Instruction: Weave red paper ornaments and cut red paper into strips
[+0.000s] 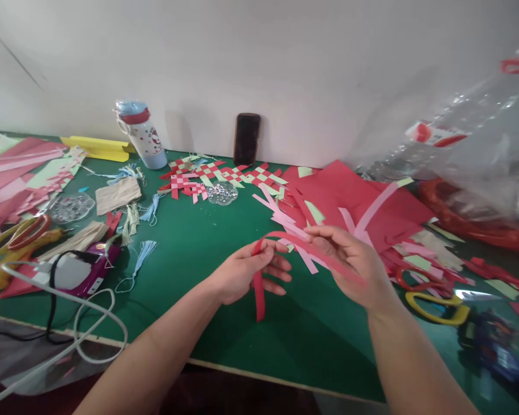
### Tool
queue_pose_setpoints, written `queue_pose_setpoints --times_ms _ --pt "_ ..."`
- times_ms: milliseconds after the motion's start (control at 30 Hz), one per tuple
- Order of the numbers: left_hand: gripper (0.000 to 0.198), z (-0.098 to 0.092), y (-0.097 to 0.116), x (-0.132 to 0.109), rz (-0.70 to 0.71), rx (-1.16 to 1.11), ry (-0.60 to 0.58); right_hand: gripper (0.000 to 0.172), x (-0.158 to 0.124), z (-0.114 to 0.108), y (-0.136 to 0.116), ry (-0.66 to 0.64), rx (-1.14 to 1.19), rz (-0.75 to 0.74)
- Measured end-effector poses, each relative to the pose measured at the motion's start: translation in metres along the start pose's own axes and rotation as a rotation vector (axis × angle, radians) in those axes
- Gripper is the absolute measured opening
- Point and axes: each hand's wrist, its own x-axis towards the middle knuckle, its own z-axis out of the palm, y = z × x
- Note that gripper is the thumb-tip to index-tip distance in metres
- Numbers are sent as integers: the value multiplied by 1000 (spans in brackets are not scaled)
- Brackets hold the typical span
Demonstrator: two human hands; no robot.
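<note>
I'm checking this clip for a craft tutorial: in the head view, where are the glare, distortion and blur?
In the head view, glare streaks across the crumpled clear plastic bag at upper right; wide-angle distortion slants the edges of the green table top; the dark blue object in the lower right corner is too blurred to identify.
</note>
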Motion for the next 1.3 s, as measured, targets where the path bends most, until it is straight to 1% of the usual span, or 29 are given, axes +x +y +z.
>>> queue_pose_setpoints --times_ms 67,133,200,267,367,433,500,567,633,733,800,833,933,1033,1100,1133,1200,1233,1300 --pt "30 -1 -2 -1 -50 25 -53 32 2 15 -2 -37 204 43" --pt "31 -2 -5 0 -96 52 -85 33 0 26 0 -85 303 70" --pt "29 -1 -8 1 -136 75 -92 32 -3 32 0 -163 318 51" --pt "25 -1 -12 2 -169 91 -88 27 -7 35 -1 -229 298 -11" --pt "21 -1 -15 4 -206 60 -106 17 -11 36 -2 -277 280 -103" --pt "20 -1 -16 5 -231 -2 -138 15 -12 37 1 -228 277 -131" --pt "23 1 -16 4 -251 -62 -169 14 -14 38 5 -79 221 -125" --pt "31 2 -14 4 -256 -106 -171 16 -14 38 11 90 90 -150" --pt "39 4 -13 5 -264 -148 -161 22 -12 36 17 185 -75 -263" --pt "60 5 -10 6 -291 -185 -165 29 -6 31 22 213 -267 -488" --pt "68 5 -9 6 -294 -195 -169 29 -4 30 21 209 -376 -560" --pt "68 4 -9 5 -286 -198 -173 29 -3 29 20 210 -433 -580" --pt "50 5 -11 3 -247 -192 -195 30 -3 31 16 225 -596 -616" --pt "34 6 -14 3 -235 -166 -164 34 -6 33 15 232 -652 -634" --pt "25 7 -15 3 -216 -147 -114 36 -8 34 14 233 -574 -576" --pt "23 8 -14 3 -192 -139 -88 36 -8 35 14 233 -492 -509" --pt "23 8 -13 3 -132 -132 -42 34 -9 33 13 229 -256 -303" --pt "25 8 -12 3 -108 -126 -28 33 -10 32 13 205 -121 -182" --pt "27 8 -11 3 -84 -86 -18 36 -10 30 11 90 125 27"
